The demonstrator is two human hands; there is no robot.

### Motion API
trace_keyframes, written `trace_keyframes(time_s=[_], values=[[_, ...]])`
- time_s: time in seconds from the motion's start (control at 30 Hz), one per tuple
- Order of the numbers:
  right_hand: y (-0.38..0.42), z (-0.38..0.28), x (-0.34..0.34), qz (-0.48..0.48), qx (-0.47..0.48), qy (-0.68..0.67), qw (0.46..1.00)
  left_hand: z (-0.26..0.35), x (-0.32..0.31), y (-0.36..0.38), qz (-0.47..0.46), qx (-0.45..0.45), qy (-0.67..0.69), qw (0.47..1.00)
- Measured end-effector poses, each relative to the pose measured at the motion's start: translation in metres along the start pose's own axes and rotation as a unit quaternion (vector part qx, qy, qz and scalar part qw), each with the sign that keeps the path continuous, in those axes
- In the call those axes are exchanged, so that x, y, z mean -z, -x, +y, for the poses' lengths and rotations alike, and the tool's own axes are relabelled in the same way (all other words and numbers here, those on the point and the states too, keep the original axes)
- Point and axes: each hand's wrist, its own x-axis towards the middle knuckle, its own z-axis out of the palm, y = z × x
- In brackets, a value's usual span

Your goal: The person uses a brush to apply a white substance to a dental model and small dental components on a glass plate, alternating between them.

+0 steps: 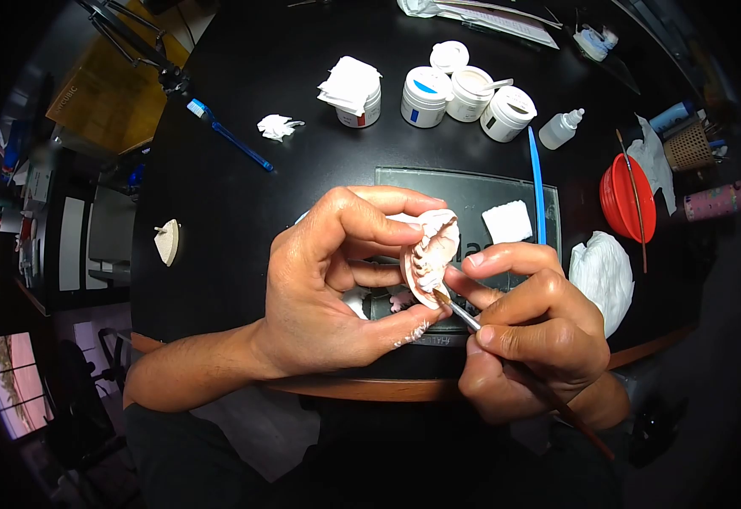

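My left hand [328,280] grips a pale dental cast [432,254] by its edges, fingers above and thumb below. A row of teeth shows along the cast's side. My right hand [544,339] holds a thin paintbrush [464,316] like a pen, and its tip touches the lower end of the cast. The brush's brown handle runs down past the palm. White smears mark my left thumb. Beneath the hands lies a glass slab [472,188], partly hidden, with a folded white pad [507,221] on it.
Several white jars [426,97] stand at the back, near a dropper bottle [562,129]. On the right are a red bowl [627,199], a blue strip-like tool [537,182] and crumpled tissue [601,280]. A blue toothbrush [231,136] and a stone-coloured piece [167,243] lie left.
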Motion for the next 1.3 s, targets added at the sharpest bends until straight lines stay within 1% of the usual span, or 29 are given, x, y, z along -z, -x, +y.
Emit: trace_keyframes(time_s=[0.33,0.43,0.63,1.03,1.3], values=[[0.0001,0.0013,0.0006,0.001,0.009,-0.004,1.000,-0.0001,0.0000,0.0004,-0.002,0.000,0.006,1.000],[-0.0002,0.0017,0.0008,0.004,0.010,-0.011,1.000,-0.0002,-0.0072,0.0007,0.060,0.031,0.099,0.993],[-0.0002,0.0020,0.0012,0.005,0.009,-0.013,1.000,0.0012,-0.0057,0.0000,0.053,0.065,0.123,0.989],[-0.0006,0.0028,-0.0009,0.017,0.016,-0.002,1.000,0.0009,-0.0054,-0.0003,0.047,0.061,0.118,0.990],[-0.0031,-0.0031,0.0008,0.012,0.002,0.007,1.000,0.0017,-0.0026,0.0002,0.035,0.083,0.136,0.987]])
